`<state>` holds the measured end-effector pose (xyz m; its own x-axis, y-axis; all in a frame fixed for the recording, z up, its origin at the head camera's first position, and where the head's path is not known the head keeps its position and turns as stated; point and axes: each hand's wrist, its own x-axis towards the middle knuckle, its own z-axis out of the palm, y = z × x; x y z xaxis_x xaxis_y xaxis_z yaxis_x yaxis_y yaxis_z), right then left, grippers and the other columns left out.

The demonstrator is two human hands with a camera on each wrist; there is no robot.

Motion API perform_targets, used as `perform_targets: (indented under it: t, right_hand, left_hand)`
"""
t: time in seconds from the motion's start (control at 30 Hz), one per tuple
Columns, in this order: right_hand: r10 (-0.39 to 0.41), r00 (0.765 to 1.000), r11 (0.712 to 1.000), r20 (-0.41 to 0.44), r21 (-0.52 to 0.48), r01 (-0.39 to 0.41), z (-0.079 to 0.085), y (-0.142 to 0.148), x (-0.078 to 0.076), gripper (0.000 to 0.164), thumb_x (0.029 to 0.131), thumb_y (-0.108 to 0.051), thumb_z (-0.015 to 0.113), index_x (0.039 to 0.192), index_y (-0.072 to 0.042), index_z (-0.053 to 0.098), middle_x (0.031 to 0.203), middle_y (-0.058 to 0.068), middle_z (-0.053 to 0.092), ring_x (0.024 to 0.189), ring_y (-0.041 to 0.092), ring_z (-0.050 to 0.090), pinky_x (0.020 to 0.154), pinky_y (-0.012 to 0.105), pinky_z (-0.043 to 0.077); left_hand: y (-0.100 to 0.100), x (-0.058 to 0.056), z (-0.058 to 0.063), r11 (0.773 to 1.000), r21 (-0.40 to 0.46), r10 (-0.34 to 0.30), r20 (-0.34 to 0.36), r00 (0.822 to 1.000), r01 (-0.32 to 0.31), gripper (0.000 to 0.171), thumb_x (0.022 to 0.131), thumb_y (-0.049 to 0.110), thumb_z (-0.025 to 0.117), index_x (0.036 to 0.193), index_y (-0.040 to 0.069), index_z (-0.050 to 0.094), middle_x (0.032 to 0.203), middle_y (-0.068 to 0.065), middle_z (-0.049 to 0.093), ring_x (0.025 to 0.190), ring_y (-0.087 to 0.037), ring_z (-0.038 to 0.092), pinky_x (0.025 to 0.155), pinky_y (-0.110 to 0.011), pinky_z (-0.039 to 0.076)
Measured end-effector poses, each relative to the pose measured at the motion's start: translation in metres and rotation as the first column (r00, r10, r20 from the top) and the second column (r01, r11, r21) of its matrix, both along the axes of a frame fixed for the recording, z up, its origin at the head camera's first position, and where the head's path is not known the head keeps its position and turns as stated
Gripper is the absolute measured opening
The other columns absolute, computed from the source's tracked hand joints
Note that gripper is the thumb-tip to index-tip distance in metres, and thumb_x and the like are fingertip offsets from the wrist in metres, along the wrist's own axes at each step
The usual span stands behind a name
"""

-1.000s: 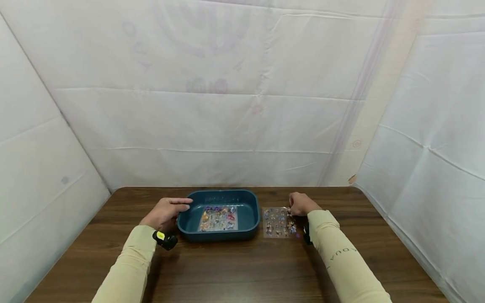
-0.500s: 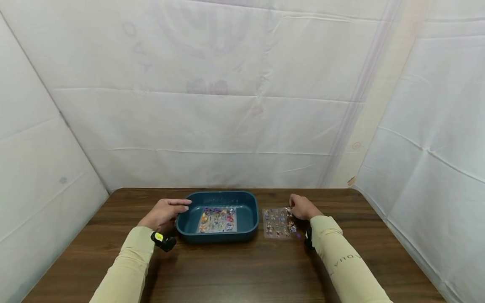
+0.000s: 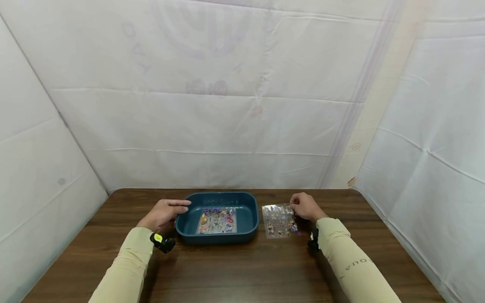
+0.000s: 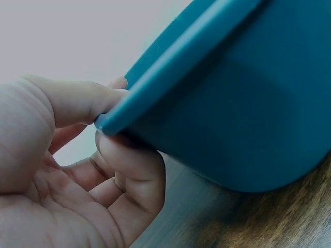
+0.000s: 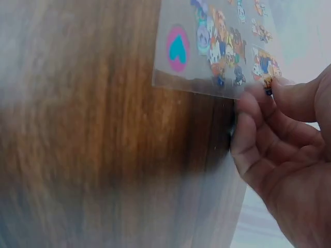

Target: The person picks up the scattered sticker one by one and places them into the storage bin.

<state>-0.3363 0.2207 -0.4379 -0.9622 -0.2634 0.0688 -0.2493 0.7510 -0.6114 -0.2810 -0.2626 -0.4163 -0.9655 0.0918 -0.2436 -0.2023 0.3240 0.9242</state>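
Note:
A blue plastic basin [image 3: 217, 238] stands on the table, and my left hand [image 3: 162, 214] pinches its left rim, thumb above and curled fingers below in the left wrist view. To the basin's right, my right hand [image 3: 306, 207] pinches the right edge of a clear sticker sheet [image 3: 278, 221] between thumb and fingers. Small cartoon figures and a pink heart with a blue centre show on that sheet [image 5: 207, 46] in the right wrist view; its far part looks raised. Inside the basin lies another clear sticker sheet [image 3: 217, 221] with colourful figures.
The brown wooden table [image 3: 242, 273] has its far edge near a white cloth wall [image 3: 212, 126]. More white cloth [image 3: 428, 160] hangs along the right side. A tiny purple piece [image 3: 299, 233] shows beside the right-hand sheet.
My right hand has gone from reaching down at the sheet's edge to pinching it; the sheet has tilted up and turned slightly. The left hand and basin have hardly moved.

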Motion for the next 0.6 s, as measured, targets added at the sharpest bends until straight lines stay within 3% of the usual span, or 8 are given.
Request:
perform_targets:
  t: [0.2, 0.47, 0.6]
  right_hand:
    - [-0.005, 0.999, 0.987, 0.05, -0.161, 0.013, 0.003, 0.008, 0.001, 0.01, 0.098, 0.004, 0.064, 0.099, 0.007, 0.074, 0.082, 0.014, 0.072, 0.061, 0.014, 0.067, 0.058, 0.032, 0.06]
    - [0.023, 0.994, 0.943, 0.107, -0.333, 0.014, 0.011, 0.016, 0.002, 0.019, 0.1, 0.008, 0.057, 0.111, 0.015, 0.071, 0.089, 0.019, 0.072, 0.069, 0.014, 0.068, 0.062, 0.032, 0.061]
    - [0.004, 0.991, 0.931, 0.136, -0.363, 0.046, 0.017, 0.018, 0.003, 0.021, 0.101, 0.006, 0.056, 0.114, 0.015, 0.071, 0.09, 0.017, 0.073, 0.071, 0.015, 0.069, 0.063, 0.031, 0.061]
  left_hand:
    - [-0.001, 0.0, -0.002, 1.0, 0.006, 0.007, 0.003, 1.0, -0.007, 0.042, 0.104, 0.018, 0.065, 0.143, 0.003, 0.063, 0.15, -0.029, 0.055, 0.11, -0.024, 0.071, 0.09, -0.047, 0.062]
    - [-0.001, 0.001, 0.0, 1.0, 0.01, 0.003, 0.0, 1.0, -0.003, 0.043, 0.104, 0.018, 0.064, 0.144, 0.003, 0.061, 0.152, -0.029, 0.052, 0.114, -0.025, 0.07, 0.091, -0.047, 0.062]
    - [-0.001, 0.001, 0.0, 1.0, 0.012, 0.005, 0.003, 1.0, -0.005, 0.043, 0.104, 0.018, 0.064, 0.144, 0.002, 0.061, 0.152, -0.03, 0.052, 0.112, -0.024, 0.07, 0.09, -0.047, 0.062]
